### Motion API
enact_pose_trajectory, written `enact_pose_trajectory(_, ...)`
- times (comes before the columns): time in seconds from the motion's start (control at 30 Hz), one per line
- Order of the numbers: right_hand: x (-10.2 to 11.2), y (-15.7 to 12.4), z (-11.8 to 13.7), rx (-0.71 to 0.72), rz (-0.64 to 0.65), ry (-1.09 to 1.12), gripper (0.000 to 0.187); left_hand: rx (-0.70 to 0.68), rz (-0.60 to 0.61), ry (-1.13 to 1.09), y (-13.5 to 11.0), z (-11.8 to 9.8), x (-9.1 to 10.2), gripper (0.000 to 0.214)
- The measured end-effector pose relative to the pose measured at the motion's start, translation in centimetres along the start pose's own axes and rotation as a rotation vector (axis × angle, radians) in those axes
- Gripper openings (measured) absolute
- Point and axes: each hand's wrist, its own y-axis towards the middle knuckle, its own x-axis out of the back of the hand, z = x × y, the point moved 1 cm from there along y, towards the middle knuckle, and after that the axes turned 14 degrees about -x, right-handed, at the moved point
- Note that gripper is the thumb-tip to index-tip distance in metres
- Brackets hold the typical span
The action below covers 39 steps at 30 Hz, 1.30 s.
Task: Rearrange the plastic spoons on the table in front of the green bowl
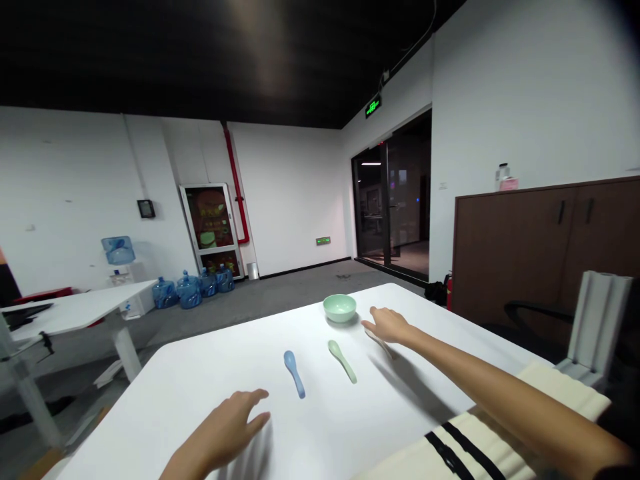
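Observation:
My right hand (387, 325) is stretched out over the far part of the white table (210, 393), fingers open and pointing left. It sits just above a white ceramic spoon (381, 345), partly hiding that spoon's end, and close to a pale green bowl (339, 308). A pale green spoon (343, 361) and a blue spoon (295, 373) lie side by side on the tabletop. My left hand (225, 427) rests near the front edge, open and holding nothing, with the blue spoon its nearest object.
A cream cushion with black stripes (465, 447) lies under my right arm at the table's near right. A white chair-like frame (595, 327) and a brown cabinet (530, 253) stand to the right. Another white desk (75, 310) stands left, with blue water jugs (190, 291) beyond.

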Motion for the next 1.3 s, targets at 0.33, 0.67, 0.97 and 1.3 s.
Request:
enact_pose_trajectory(0.33,-0.7,-3.9,1.6,0.179,-0.076,0.142,0.072,0.000,-0.019,0.018,-0.3,-0.5,0.4,0.058)
enact_pose_trajectory(0.67,-2.8,-4.1,0.7,0.188,-0.014,0.143,0.073,-0.007,-0.015,0.011,-0.2,-0.3,0.1,0.058)
enact_pose_trajectory(0.97,-1.5,-0.9,-0.1,0.096,0.004,0.108,0.050,0.010,-0.009,0.013,-0.2,-0.7,0.3,0.057)
enact_pose_trajectory(1.3,-3.8,2.6,-2.1,-0.109,0.124,-0.061,0.044,-0.003,-0.023,-0.003,0.0,0.4,-0.2,0.058)
